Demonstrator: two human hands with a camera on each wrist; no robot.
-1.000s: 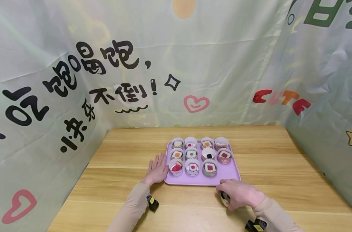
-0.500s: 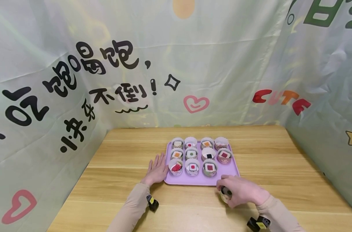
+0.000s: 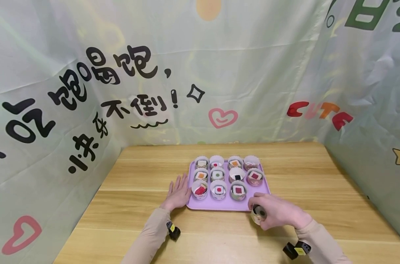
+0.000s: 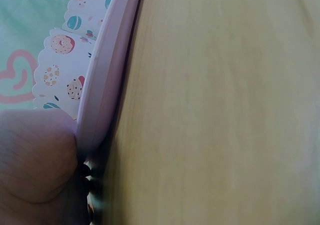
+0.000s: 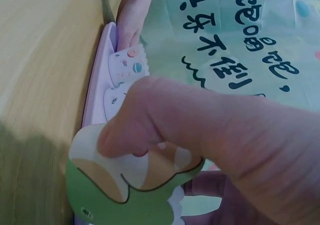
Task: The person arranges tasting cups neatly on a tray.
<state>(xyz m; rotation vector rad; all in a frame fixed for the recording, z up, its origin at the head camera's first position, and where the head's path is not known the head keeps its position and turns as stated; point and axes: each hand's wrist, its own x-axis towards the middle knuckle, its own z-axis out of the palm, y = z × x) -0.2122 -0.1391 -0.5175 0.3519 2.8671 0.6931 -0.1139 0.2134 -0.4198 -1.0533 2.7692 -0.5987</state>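
My right hand (image 3: pixel 280 211) grips a small paper cup (image 3: pixel 257 215) by its side, over the front right corner of the purple tray (image 3: pixel 216 208). Something dark and round sits inside that cup. In the right wrist view the thumb presses on the cup's green and cream printed wall (image 5: pixel 107 205). At the tray's left edge my left hand (image 3: pixel 177 194) lies with straight fingers, its thumb side against the rim. The left wrist view has the left hand (image 4: pixel 37 155) touching the tray's rim (image 4: pixel 102 85). Rows of similar cups stand on the tray, including one nearby (image 3: pixel 238 191).
Most tray cups hold sushi-like pieces, such as a white and red square one (image 3: pixel 218 190); the back right cup's (image 3: pixel 251 162) contents are hard to make out. The wooden table (image 3: pixel 137 179) meets a printed cloth backdrop (image 3: pixel 259 73) behind and on both sides.
My right hand has moved forward and slightly to the right with the cup, from in front of the tray to over its front right corner. The left hand and tray have stayed put.
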